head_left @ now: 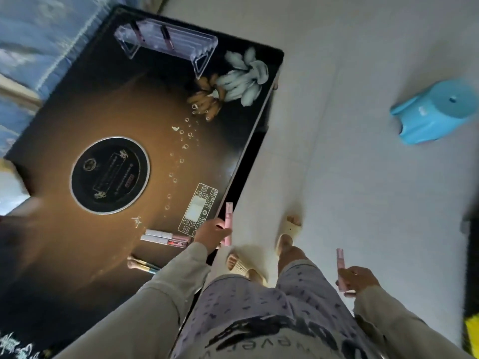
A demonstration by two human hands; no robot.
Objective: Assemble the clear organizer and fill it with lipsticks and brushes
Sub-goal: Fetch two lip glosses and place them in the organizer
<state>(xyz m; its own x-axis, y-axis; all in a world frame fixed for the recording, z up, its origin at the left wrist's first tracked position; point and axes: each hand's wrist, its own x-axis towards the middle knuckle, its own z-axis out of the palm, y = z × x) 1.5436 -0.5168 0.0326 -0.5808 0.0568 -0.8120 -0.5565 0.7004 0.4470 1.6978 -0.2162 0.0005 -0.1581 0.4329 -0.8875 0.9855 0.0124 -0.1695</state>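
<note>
Right hand [359, 279] fingers grip one pink lipstick [340, 265] above the floor. Left hand [211, 235] fingers grip another lipstick [228, 218] at the table [77, 242] edge, just beside two lying lipsticks [166, 238] and brushes [142, 265]. Far beyond the left fingers stands the clear organizer [166, 45].

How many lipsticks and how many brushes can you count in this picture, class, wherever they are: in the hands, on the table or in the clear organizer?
Lipsticks: 6 — one in the left hand, one in the right hand, two lying on the table, two in the clear organizer.
Brushes: 2 — lying together near the table's front edge.
Total: 8
</note>
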